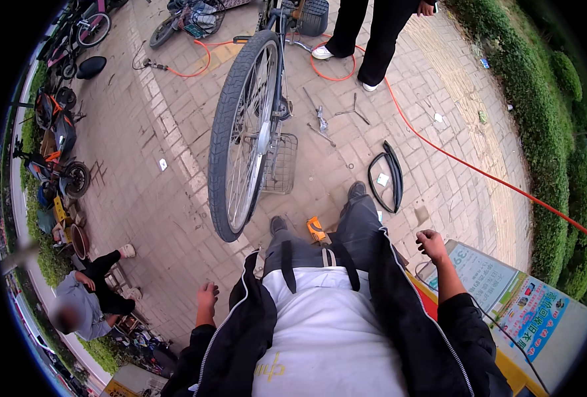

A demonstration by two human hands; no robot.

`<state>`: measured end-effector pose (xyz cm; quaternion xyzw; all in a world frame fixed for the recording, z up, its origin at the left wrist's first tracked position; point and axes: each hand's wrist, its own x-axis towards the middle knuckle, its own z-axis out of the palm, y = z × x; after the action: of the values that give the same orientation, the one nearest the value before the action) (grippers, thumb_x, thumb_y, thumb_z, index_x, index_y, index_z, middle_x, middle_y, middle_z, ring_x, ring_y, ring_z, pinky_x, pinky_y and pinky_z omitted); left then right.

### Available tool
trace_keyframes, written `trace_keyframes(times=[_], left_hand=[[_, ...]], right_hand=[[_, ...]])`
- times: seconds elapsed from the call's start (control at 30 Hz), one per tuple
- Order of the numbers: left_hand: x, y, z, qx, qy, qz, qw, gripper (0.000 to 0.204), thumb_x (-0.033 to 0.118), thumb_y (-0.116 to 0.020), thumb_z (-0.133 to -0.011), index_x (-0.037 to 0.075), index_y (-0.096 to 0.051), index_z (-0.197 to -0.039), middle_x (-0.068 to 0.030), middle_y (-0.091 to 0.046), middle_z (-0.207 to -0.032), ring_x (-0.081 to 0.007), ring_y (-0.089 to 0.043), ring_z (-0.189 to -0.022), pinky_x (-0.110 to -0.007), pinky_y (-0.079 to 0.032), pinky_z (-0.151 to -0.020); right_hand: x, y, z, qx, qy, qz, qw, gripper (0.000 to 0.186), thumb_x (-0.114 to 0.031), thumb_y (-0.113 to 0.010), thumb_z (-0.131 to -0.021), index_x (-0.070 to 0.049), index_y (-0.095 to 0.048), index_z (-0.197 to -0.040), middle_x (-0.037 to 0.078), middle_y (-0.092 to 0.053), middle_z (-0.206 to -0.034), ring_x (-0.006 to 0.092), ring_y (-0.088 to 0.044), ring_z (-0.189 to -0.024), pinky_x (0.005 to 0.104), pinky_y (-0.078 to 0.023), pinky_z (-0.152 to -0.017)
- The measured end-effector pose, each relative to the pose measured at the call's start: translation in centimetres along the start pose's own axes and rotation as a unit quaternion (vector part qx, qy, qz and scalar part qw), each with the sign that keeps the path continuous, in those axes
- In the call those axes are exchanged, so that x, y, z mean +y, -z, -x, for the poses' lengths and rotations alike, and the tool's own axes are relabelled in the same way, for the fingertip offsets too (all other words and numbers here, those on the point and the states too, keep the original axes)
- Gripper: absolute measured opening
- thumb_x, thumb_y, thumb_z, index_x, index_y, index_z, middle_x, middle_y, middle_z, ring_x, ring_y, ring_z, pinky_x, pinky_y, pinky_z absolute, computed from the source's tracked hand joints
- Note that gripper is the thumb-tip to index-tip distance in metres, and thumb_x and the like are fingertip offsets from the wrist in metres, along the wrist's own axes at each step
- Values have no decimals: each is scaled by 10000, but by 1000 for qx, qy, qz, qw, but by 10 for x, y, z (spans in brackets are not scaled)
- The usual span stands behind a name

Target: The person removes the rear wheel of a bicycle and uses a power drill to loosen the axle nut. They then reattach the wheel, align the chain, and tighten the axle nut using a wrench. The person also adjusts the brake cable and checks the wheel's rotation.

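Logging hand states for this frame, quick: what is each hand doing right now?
Left hand: hangs at the side, fingers loosely curled, holding nothing.
Right hand: closed in a loose fist, nothing visible in it.

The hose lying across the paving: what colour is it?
Orange-red; the hose shows best in the head view, curving past the upturned bicycle.
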<state>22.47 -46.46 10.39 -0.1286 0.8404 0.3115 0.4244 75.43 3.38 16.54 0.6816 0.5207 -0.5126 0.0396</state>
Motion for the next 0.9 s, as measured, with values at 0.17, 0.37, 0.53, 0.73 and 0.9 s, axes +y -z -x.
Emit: trace_keyframes(times=[0.17,0.37,0.53,0.73,0.9], left_hand=[[-25,-82,64,105,85,93,987,345,289,-535,-897,42,-566,-1135,-96,-653,-992,-185,-617,-856,-313,-440,-609],[52,-216,95,121,-64,-61,989,314,239,-554,-900,-16,-631,-1067,-134,-672,-935,-203,-633,-850,-319,-490,-753],[227,-354,40,5,-193,-73,978,297,214,-579,-888,-7,-628,-1080,-170,-658,-1017,-237,-629,-941,-329,-473,-833],[242,-492,-111,-61,-324,-141,933,280,201,-589,-876,10,-620,-1079,-172,-630,-1067,-313,-603,-995,-353,-462,-872],[237,-585,-265,-62,-446,-237,861,283,206,-591,-859,34,-610,-1084,-160,-617,-1062,-346,-572,-999,-388,-460,-866]], right_hand=[[-85,34,-199,-59,144,146,977,290,-272,-618,-849,11,-634,-910,79,-645,-766,135,-589,-611,281,-474,-534],[-199,-32,-349,-22,265,270,925,298,-249,-677,-735,2,-683,-896,184,-676,-864,313,-653,-835,373,-506,-764],[-237,-128,-454,-67,262,221,937,304,-272,-711,-712,-37,-690,-904,168,-677,-919,306,-645,-880,379,-500,-795],[-225,-251,-577,-73,271,232,931,287,-273,-708,-710,-55,-690,-896,168,-673,-901,315,-641,-866,383,-501,-794],[-235,-367,-739,-24,321,208,923,249,-229,-705,-727,-53,-681,-901,163,-668,-915,326,-630,-893,400,-497,-811]])
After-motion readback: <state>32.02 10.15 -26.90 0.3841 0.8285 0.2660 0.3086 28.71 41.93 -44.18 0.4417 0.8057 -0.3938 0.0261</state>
